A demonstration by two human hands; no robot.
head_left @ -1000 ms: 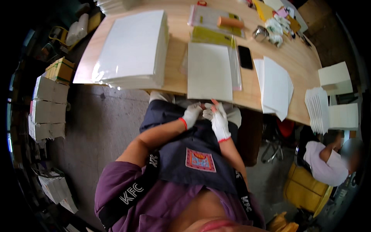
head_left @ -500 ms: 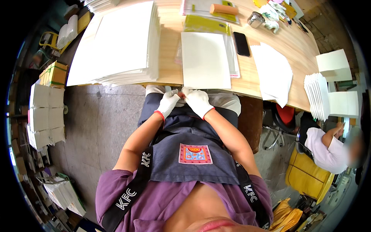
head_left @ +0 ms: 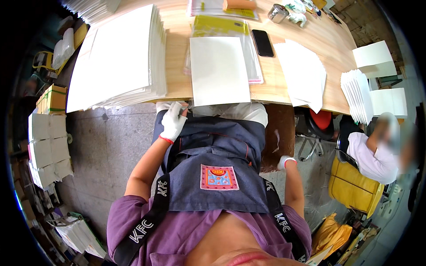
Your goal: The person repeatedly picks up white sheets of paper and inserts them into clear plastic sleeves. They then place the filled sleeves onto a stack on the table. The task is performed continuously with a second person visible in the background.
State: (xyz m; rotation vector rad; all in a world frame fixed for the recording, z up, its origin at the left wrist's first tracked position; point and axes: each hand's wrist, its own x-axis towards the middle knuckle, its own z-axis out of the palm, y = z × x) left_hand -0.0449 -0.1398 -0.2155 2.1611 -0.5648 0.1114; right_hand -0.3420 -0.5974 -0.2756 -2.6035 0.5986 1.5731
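Note:
My left hand [head_left: 173,121], in a white glove with a red cuff and bare fingertips, is over my lap just below the table's front edge. Its fingers are curled together; whatever they hold cannot be made out. Beside it, clear plastic film [head_left: 217,110] spreads over my lap. Out to my right and low, my gloved right hand [head_left: 286,162] hangs beside a brown panel [head_left: 279,119], its fingers mostly hidden. A thin pale strip [head_left: 277,139] shows against that panel. In front of me a white sheet [head_left: 220,71] lies on clear bags [head_left: 252,62], overhanging the edge.
On the wooden table [head_left: 177,57] a tall stack of white sheets [head_left: 117,53] stands left. A black phone [head_left: 262,43], fanned white sheets [head_left: 301,73] and a metal cup [head_left: 278,13] lie right. Another person [head_left: 370,153] sits at far right near a yellow-covered chair [head_left: 350,190].
My hands, together over my lap before, are now apart. The right has swung down and out to the right. The left has shifted slightly left. The view has moved a little right.

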